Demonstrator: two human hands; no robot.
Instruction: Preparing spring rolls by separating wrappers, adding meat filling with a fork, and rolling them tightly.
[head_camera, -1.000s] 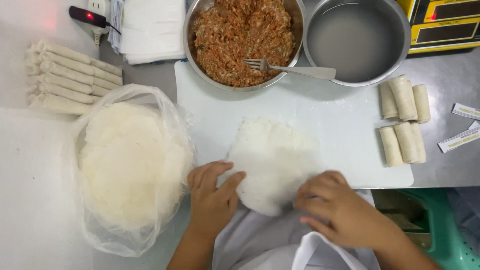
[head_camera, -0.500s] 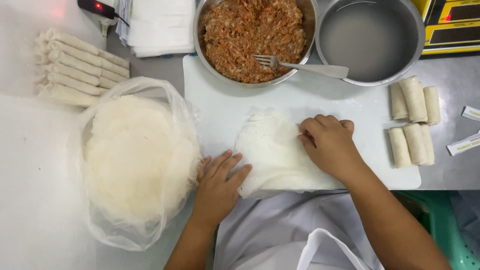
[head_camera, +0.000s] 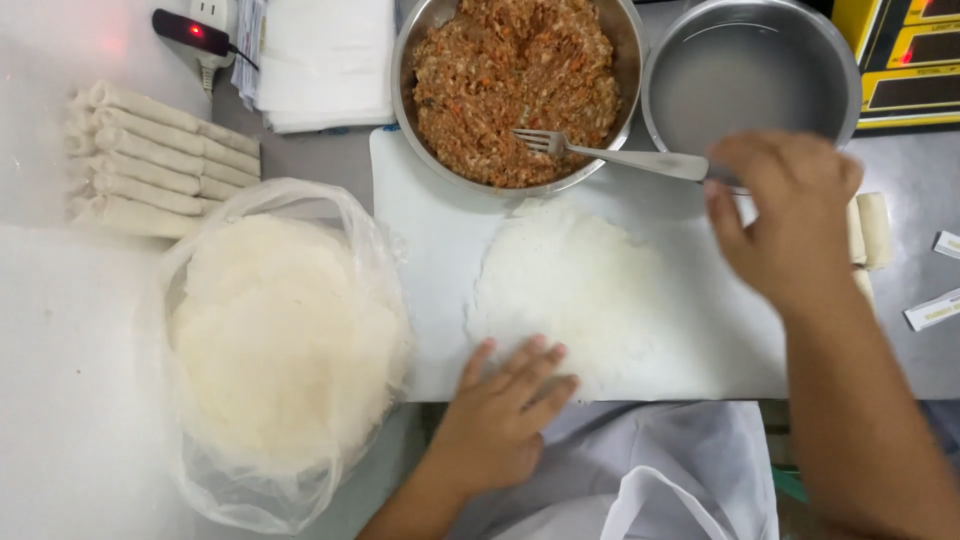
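Since half a second ago my right hand (head_camera: 785, 215) has left the wrapper (head_camera: 570, 290) — fingers closing on the fork (head_camera: 620, 157) handle; left hand (head_camera: 500, 420) flat, open, pinning the wrapper's edge beside the filling bowl (head_camera: 520, 90).

Bare forearms, white apron (head_camera: 660, 470)

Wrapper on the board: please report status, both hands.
Left hand flat on wrapper edge. Right hand at fork handle, grip unclear. Wrapper spread flat, no filling on it. Nothing in the way.

Shiny steel bowls (head_camera: 750, 75) and a polished metal fork (head_camera: 620, 157); lacy, matt wrapper (head_camera: 575, 285) on a smooth white plastic board (head_camera: 425, 250); crinkled clear bag (head_camera: 190, 480).
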